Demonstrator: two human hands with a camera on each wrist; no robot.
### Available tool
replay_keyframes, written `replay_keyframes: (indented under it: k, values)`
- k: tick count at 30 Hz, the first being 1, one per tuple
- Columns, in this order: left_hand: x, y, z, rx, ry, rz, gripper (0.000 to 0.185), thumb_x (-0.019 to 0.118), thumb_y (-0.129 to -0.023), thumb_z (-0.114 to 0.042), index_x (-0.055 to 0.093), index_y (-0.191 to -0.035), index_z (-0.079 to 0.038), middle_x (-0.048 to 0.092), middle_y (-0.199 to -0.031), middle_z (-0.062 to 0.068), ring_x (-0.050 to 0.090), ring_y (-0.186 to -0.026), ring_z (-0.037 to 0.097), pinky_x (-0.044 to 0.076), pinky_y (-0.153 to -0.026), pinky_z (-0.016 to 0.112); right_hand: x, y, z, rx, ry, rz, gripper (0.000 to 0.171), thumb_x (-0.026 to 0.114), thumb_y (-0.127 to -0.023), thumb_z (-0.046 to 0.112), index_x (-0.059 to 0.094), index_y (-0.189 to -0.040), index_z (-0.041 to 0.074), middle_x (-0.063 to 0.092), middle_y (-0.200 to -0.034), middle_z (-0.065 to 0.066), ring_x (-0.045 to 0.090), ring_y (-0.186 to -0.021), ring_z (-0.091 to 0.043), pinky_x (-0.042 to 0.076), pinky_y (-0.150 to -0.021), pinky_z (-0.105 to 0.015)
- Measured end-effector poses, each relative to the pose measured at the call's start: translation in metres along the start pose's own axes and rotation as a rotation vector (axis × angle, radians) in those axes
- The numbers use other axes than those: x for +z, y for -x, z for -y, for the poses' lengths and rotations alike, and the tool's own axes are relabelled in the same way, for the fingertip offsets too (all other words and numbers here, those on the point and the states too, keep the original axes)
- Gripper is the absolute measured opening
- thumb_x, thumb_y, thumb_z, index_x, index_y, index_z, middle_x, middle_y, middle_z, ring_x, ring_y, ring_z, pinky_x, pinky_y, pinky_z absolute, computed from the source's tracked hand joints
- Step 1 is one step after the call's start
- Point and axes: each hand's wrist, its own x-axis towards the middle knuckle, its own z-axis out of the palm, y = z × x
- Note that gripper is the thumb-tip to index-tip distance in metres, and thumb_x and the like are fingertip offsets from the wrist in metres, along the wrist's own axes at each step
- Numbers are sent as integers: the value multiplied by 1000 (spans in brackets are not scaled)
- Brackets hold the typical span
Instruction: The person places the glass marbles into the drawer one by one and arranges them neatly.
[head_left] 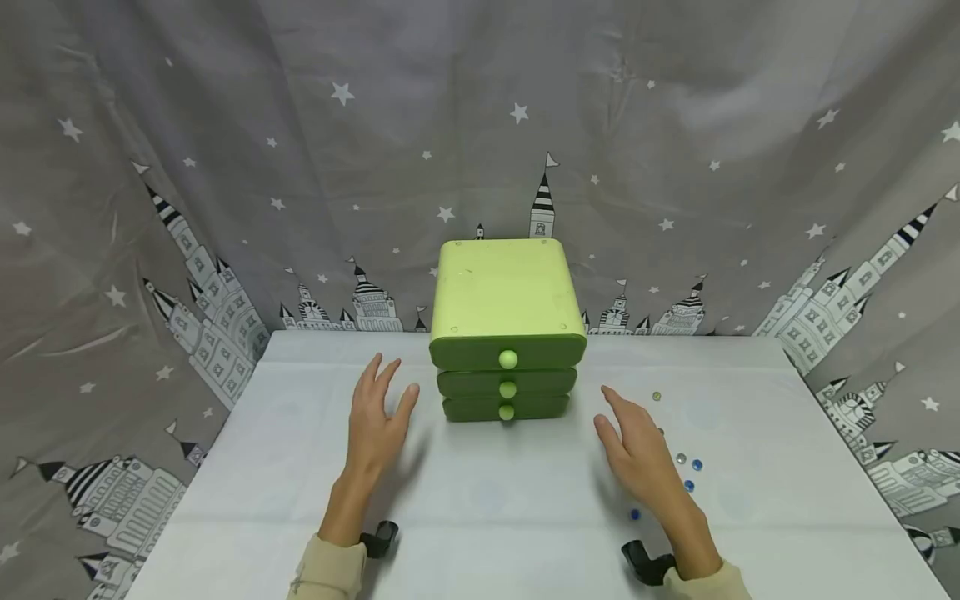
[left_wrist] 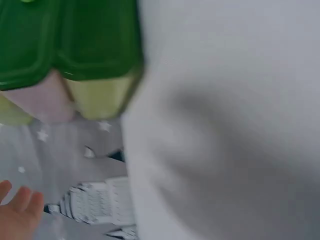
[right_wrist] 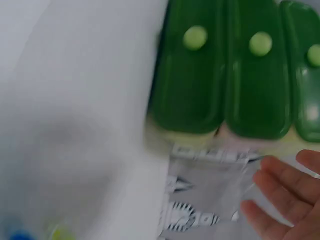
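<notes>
A small green chest of drawers (head_left: 504, 287) stands on the white table, its three dark green drawers closed, each with a light green round knob (head_left: 507, 359). To its left my left hand (head_left: 375, 429) hovers with fingers spread, holding nothing. My right hand (head_left: 637, 450) is off to the chest's right, fingers extended and nothing in them. In the right wrist view the drawer fronts (right_wrist: 190, 85) rise beside the fingers of the right hand (right_wrist: 290, 200). Only the fingertips of the left hand (left_wrist: 22, 207) show in the left wrist view, below the chest's side (left_wrist: 100, 95).
Several small shiny beads lie on the table around the right hand, among them a blue bead (head_left: 697, 464), a dark blue bead (head_left: 635, 514) and a yellow-green bead (head_left: 656, 396). Behind the white table (head_left: 480, 517) hangs a grey curtain (head_left: 450, 108) printed with castles and stars.
</notes>
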Motion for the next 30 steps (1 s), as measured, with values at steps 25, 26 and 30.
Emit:
replay_keyframes:
  k: [25, 26, 30]
  values:
    - [-1, -106, -80, -220, 579, 261, 61, 54, -102, -36, 35, -155, -12, 28, -159, 5, 26, -145, 25, 26, -114, 45, 15, -38, 96, -177, -443, 157, 42, 50, -106, 25, 52, -143, 7, 64, -124, -11, 59, -114, -18, 48, -95, -43]
    - [1, -108, -81, -222, 583, 274, 62, 54, -101, -36, 34, -155, -12, 26, -160, 5, 22, -146, 24, 23, -115, 44, 16, -39, 95, -166, -457, 163, 41, 50, -106, 25, 51, -143, 8, 64, -123, -11, 59, -113, -18, 48, -95, -43]
    - [9, -118, -79, -228, 597, 302, 67, 59, -98, -39, 33, -156, -17, 23, -161, 2, 14, -148, 18, 18, -117, 42, 18, -42, 96, -150, -479, 172, 42, 51, -105, 25, 51, -144, 10, 64, -121, -12, 61, -109, -17, 48, -94, -42]
